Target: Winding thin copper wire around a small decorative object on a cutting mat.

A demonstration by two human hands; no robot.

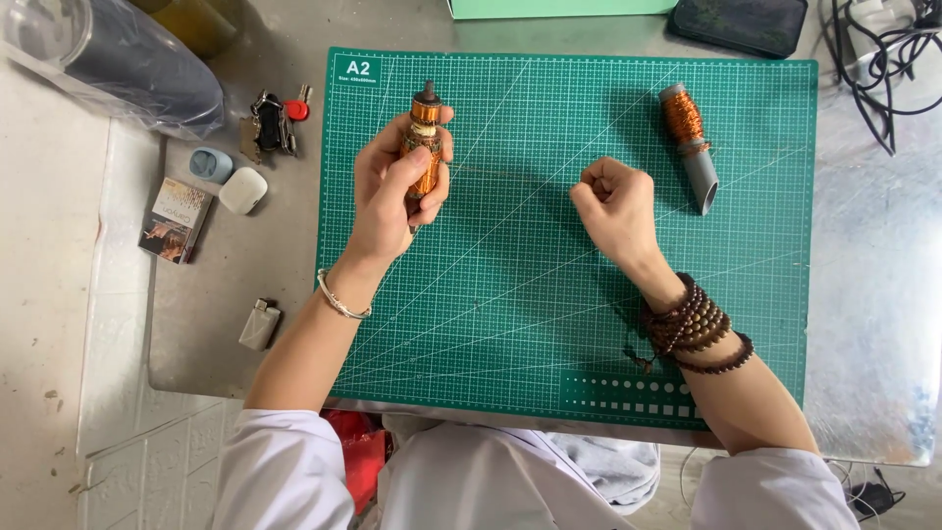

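Head | left hand (392,191) grips upright copper-wound armature (425,147) | right hand (613,206) fisted

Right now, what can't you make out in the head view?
- Lower part of the motor armature: wrapped by the left hand.
- Whether a wire runs from the armature to the right hand: too thin to tell, and the curled fingers hide what they pinch.
- Dark case and green box: cut off by the top edge.
- Cables: run out of the top right corner.
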